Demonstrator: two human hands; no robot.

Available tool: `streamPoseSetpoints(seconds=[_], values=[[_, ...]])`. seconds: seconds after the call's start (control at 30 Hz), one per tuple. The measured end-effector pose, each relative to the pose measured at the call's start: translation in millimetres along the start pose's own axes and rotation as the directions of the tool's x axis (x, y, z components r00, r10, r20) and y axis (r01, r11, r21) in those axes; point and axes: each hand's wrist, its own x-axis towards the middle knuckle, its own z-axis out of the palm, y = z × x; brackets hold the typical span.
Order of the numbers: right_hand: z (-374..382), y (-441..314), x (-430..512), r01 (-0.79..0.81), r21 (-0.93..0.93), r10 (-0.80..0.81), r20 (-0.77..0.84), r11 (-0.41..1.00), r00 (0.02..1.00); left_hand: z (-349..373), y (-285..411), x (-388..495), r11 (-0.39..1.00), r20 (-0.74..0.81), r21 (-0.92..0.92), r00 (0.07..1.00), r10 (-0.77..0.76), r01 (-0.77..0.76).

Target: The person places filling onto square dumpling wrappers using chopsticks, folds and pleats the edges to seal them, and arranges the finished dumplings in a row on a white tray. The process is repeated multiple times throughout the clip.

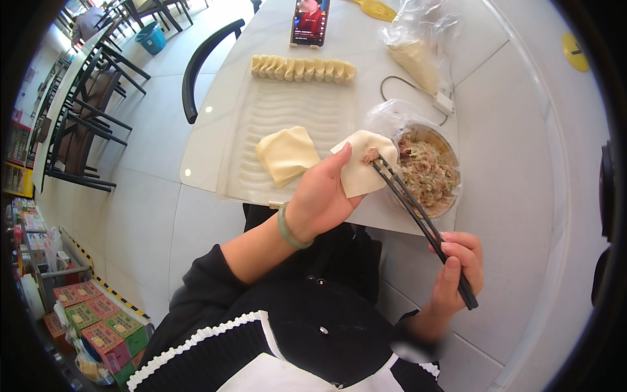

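My left hand (323, 196) holds up a square dough wrapper (362, 179), with the thumb on its edge. In my right hand (455, 277) is a pair of black chopsticks (421, 215), whose tips touch a small lump of meat filling (371, 156) on the wrapper. To the right stands a round bowl of minced filling (426, 171) with a plastic bag around it. A stack of wrappers (289, 154) lies on a ridged translucent tray (235, 142). A row of folded dumplings (303, 69) lines the tray's far end.
A phone (309, 24) stands at the table's far side. Near it are a yellow plastic utensil (377, 10), a plastic bag of wrappers (416, 59) and a white charger (443, 104) with its cable. A black chair (196, 68) is left of the table. Stacked boxes (105, 338) are at lower left.
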Motion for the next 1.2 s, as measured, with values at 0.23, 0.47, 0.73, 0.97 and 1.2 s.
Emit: streamPoseSetpoints(seconds=[0.23, 0.47, 0.73, 0.97, 1.2], values=[[-24.9, 13.6, -5.8, -0.006, 0.127, 0.037, -0.250, 0.992, 0.967, -9.6, 0.0, 4.6, 0.995, 0.028, -0.088, 0.999, -0.043, 0.045], [-36.2, 29.5, -10.9, -0.038, -0.136, 0.001, -0.263, 0.990, 0.965, 1.2, -14.3, 10.5, 0.992, 0.010, -0.018, 0.993, -0.121, 0.121], [-29.3, 43.5, -8.1, -0.066, -0.274, 0.012, -0.197, 0.959, 0.980, -3.8, -7.6, 4.9, 0.995, -0.038, 0.029, 0.995, -0.095, 0.096], [-20.6, 70.8, -12.4, -0.066, -0.016, 0.051, -0.464, 0.998, 0.884, -7.6, -4.5, 6.4, 0.995, 0.014, -0.005, 0.995, -0.096, 0.096], [-27.5, 41.4, -11.6, 0.281, -0.178, -0.306, -0.136, 0.943, 0.942, 4.2, -6.2, 12.7, 0.993, 0.021, 0.015, 0.993, -0.114, 0.114]])
